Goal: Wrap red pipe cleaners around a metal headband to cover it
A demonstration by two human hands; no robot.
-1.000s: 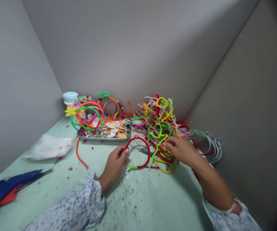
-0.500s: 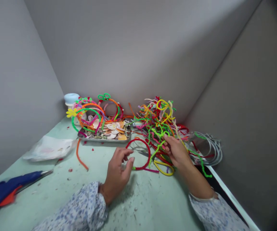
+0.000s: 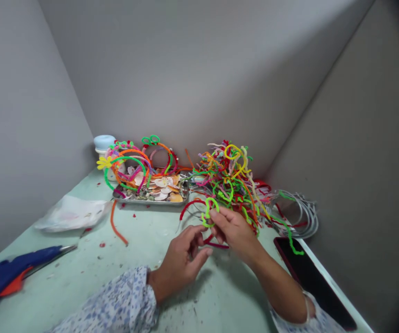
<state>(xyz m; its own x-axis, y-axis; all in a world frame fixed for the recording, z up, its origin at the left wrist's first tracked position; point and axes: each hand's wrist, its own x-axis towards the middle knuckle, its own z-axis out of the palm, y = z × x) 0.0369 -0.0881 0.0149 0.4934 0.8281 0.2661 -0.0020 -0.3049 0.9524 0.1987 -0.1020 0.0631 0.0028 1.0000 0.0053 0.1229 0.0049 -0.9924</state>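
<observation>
My right hand [image 3: 236,231] pinches a bent lime-green pipe cleaner [image 3: 205,216], curled into loops, in front of me. Close to its lower end is my left hand [image 3: 183,259]; the thumb and fingers are apart and grip nothing, though I cannot tell whether a fingertip touches the pipe cleaner. Behind both hands stands a red pipe-cleaner hoop [image 3: 188,204], its lower part mostly hidden. A tangled heap of colourful pipe cleaners [image 3: 232,173] rises beyond my right hand.
A metal tray [image 3: 150,202] of shells has several decorated headbands [image 3: 130,157] on it. Blue-handled scissors or pliers [image 3: 22,266] lie at left, near a plastic bag [image 3: 74,213]. At right are coiled grey wire [image 3: 312,215] and a dark phone-like slab [image 3: 312,282].
My right hand has drawn the lime-green pipe cleaner leftward from the heap, close to my left hand. My left hand has shifted slightly right. The dark slab at right is now uncovered.
</observation>
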